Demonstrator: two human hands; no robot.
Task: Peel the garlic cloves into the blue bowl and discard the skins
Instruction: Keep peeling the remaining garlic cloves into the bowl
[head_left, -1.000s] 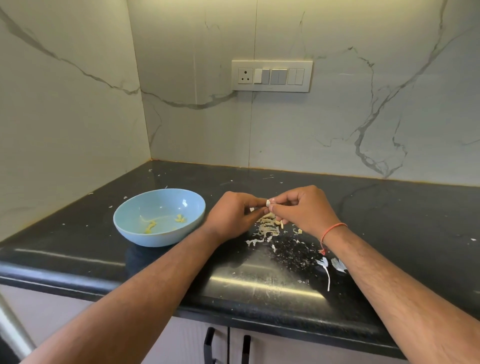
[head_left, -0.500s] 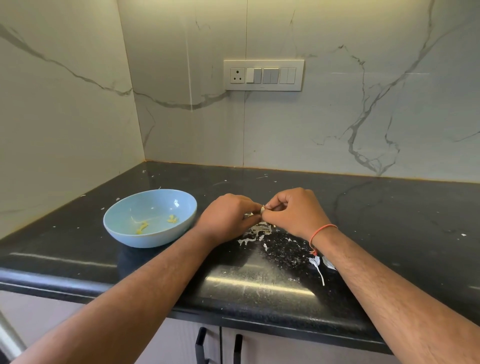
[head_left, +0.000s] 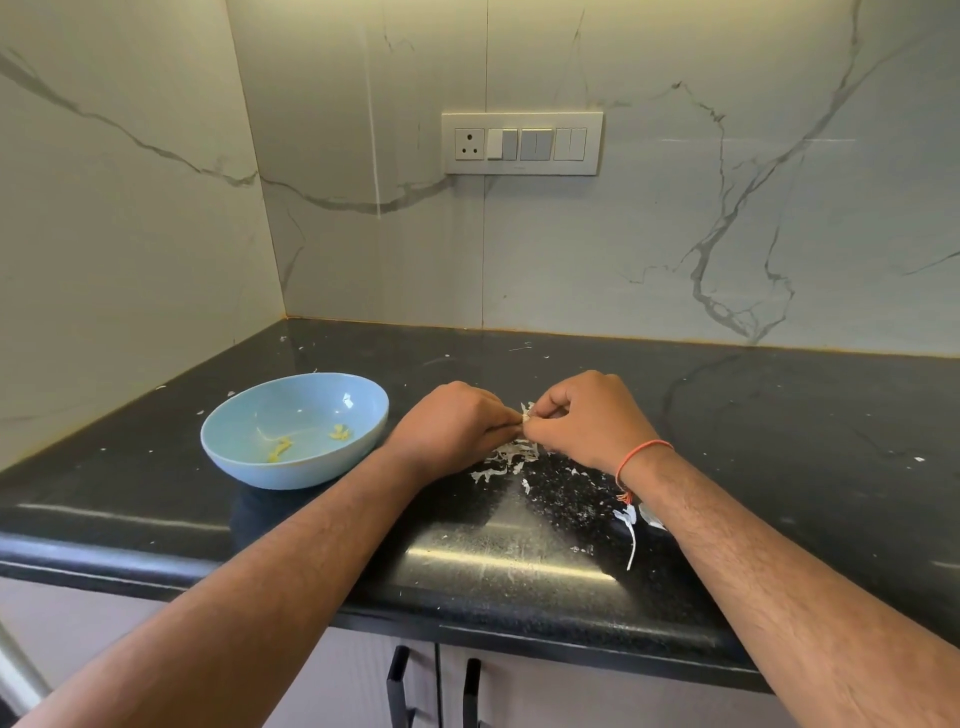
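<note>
Two peeled pieces lie in the blue bowl (head_left: 234, 447); both hands' fingers (head_left: 506, 418) pinch a garlic clove (head_left: 525, 414), skins (head_left: 506, 457) undiscarded on the worktop (head_left: 779, 441)

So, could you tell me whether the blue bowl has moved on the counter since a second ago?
No. The blue bowl sits at the same offset from the wall switch panel as before; only the camera shifted, sliding both left in frame.

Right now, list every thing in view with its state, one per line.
blue bowl: upright on the counter, two peeled cloves inside.
garlic clove: pinched between both hands, skin partly on.
left hand: closed on the clove.
right hand: closed on the clove.
skins: scattered on the counter.
cabinet doors: shut.
</note>
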